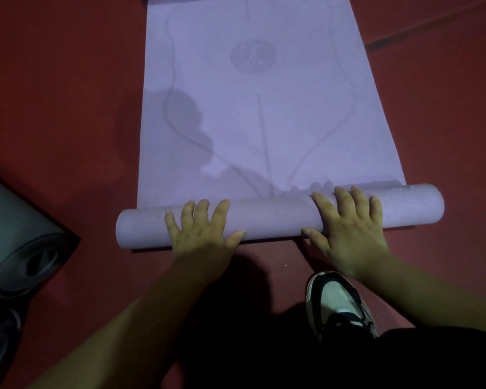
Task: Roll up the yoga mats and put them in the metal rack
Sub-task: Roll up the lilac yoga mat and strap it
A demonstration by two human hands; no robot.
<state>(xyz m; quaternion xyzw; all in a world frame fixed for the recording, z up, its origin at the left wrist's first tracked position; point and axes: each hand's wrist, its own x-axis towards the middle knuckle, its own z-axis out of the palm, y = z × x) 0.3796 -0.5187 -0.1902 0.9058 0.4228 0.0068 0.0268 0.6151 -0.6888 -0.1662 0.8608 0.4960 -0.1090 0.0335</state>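
Red floor (68, 108). Purple mat (264, 113) lies flat on it, near end rolled into a tube under both hands. Grey rolled mat (20, 242) at left, apart. Left hand (205, 228) and right hand (348, 223) flat on the roll, fingers spread. Shoe (340, 301) just behind it.

A dull red matte floor (62, 108) fills the view under dim light; a dark straight seam (382, 42) crosses its far right corner.
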